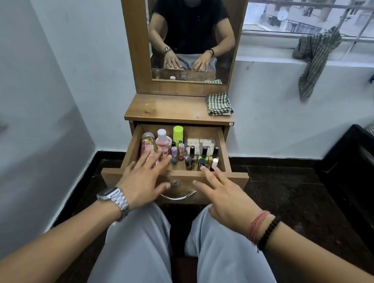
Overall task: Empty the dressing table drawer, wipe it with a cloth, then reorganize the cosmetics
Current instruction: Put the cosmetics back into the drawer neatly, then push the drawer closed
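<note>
1. Drawer of the dressing table stands pulled out toward the person's knees, and it is full of cosmetics.
2. At its left side lies a pink bottle, with a pink-capped bottle just beside it and a lime-green can upright behind.
3. Small tubes stand in the middle; on the right, nail polish bottles crowd together in front of pale makeup sponges.
4. Left hand, a metal watch on its wrist, reaches over the front edge with fingers spread wide, tips over the pink bottle; it grips nothing.
5. Right hand, with a red thread and dark beads at the wrist, hovers over the drawer front, fingers spread flat, tips near the white-capped polish; nothing is held.
6. Between the two hands shows the curved metal handle and a keyhole above it.
7. Up on the wooden surface a folded checked cloth sits at the right rear corner, below the mirror.
8. A second checked cloth hangs from the window ledge on the right.
</note>
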